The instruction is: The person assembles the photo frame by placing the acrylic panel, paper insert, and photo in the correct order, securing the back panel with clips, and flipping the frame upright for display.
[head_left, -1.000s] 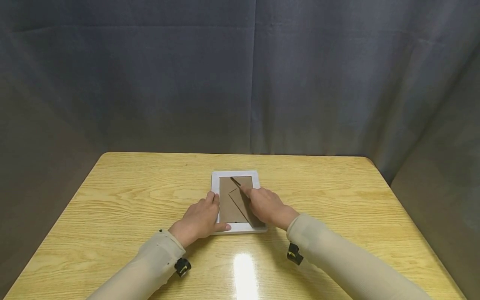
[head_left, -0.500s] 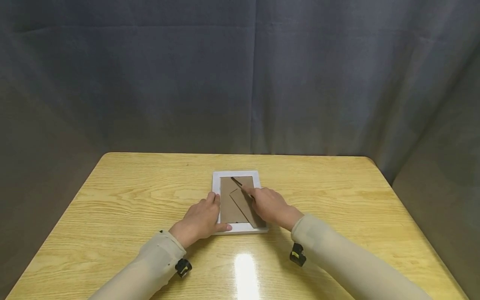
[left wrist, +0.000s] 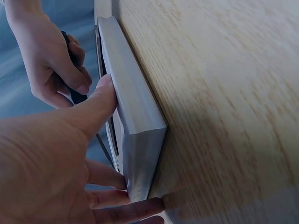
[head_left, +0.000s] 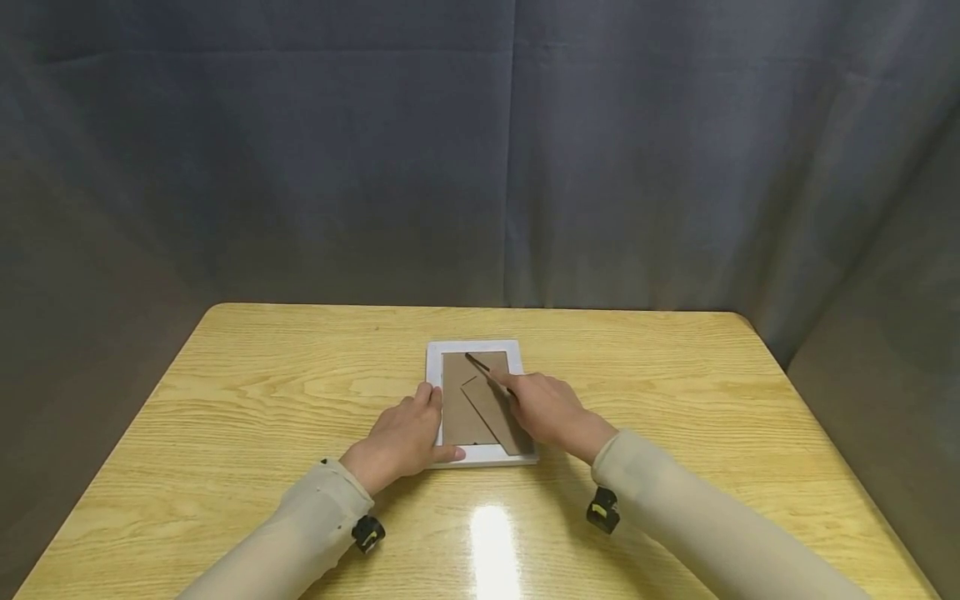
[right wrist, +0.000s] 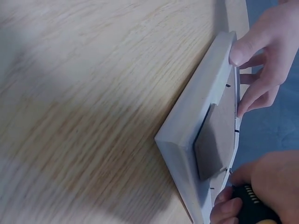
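A white picture frame lies face down on the table, its brown backing board uppermost. The board's stand leg lies slantwise and overhangs the lower right of the frame. My left hand holds the frame's lower left corner, thumb on the near rim and fingers along the left side. In my right hand is a screwdriver with a dark, yellow-marked handle. Its thin shaft points up-left, and the tip is at the board's far edge. Small black tabs line the board's border.
The wooden table extends around the frame on all sides. Grey curtains hang behind it and at both sides. A small black camera is strapped beneath the right sleeve, another beneath the left.
My right hand and wrist have shifted slightly to the right, while the screwdriver's tip remains near the board's far edge. The left hand keeps its hold on the frame.
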Demonstrator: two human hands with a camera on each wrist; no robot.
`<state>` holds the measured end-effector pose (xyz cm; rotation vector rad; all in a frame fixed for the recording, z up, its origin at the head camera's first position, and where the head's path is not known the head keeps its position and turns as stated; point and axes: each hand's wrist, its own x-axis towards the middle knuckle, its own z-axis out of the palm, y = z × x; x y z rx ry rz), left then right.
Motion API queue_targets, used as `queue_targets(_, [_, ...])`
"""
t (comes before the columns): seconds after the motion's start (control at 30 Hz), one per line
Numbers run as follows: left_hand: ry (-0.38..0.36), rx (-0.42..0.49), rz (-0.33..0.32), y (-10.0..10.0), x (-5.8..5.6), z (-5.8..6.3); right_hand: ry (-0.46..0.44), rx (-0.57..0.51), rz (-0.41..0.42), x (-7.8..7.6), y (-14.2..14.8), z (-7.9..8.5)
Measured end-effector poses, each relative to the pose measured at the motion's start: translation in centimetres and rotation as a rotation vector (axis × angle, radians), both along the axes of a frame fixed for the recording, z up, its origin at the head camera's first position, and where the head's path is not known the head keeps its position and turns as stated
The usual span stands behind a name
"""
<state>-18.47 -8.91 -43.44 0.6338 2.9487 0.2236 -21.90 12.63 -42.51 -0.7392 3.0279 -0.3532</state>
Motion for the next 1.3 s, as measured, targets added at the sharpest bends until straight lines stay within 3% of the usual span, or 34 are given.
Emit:
queue_targets(0.4, [0.010, 0.003, -0.003, 0.0, 0.1, -0.1, 0.026, -0.009, 0.020, 1.0, -0.3, 0.6])
queue_targets(0.77, [0.012, 0.003, -0.003, 0.0, 0.1, -0.2, 0.047, -0.004, 0.090, 1.9, -1.3, 0.8])
queue_targets(1.3, [0.002, 0.016, 0.001, -0.1, 0.0, 0.0, 0.029, 0.042, 0.113, 2.1, -2.2, 0.6])
